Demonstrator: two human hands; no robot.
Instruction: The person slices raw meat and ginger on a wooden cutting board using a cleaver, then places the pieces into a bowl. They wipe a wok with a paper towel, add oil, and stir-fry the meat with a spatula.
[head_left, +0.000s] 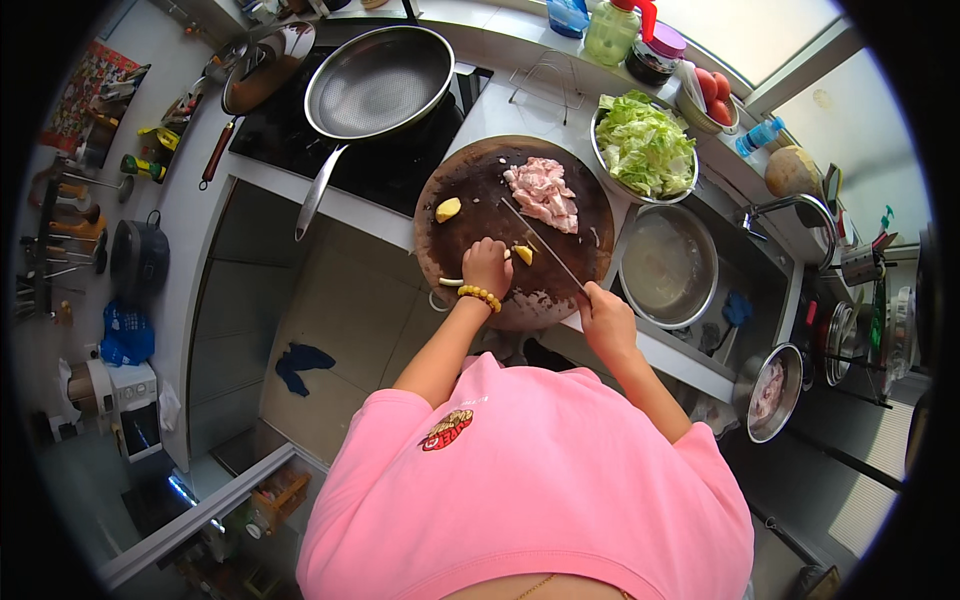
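On a round wooden chopping board (480, 180), my right hand (606, 321) grips the handle of a kitchen knife (546, 247), its blade pointing up and left across the board. My left hand (488, 268), fingers curled down, rests on the board left of the blade; what lies under the fingers is hidden. A small yellow piece, apparently ginger (523, 255), sits between hand and blade. A larger piece of ginger (448, 210) lies at the board's left. Cut raw meat (544, 193) is heaped beyond the knife tip. A pale stalk piece (451, 282) lies beside my left wrist.
A frying pan (381, 81) stands on the black cooktop (375, 176) at upper left. Right of the board are a bowl of chopped lettuce (646, 146) and a metal basin of cloudy water (667, 266) at the sink. Another metal bowl (769, 391) holds raw meat at lower right.
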